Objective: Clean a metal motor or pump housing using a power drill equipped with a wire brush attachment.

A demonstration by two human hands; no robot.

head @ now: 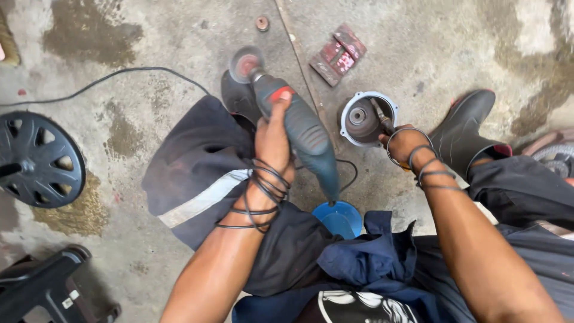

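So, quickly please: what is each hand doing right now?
Left hand: closed around the power grinder.
Right hand: closed on a thin tool reaching into the round metal part.

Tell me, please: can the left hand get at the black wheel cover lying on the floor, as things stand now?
Probably not at once. The left hand is closed around the angle grinder, and the wheel cover lies well off to its side. The concrete floor between them is bare except for a cable.

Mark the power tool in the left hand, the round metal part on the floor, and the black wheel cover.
power tool (305, 131), head view, on its dark green body.
round metal part (347, 128), head view, on its pale left rim.
black wheel cover (39, 158), head view, on its spoked face.
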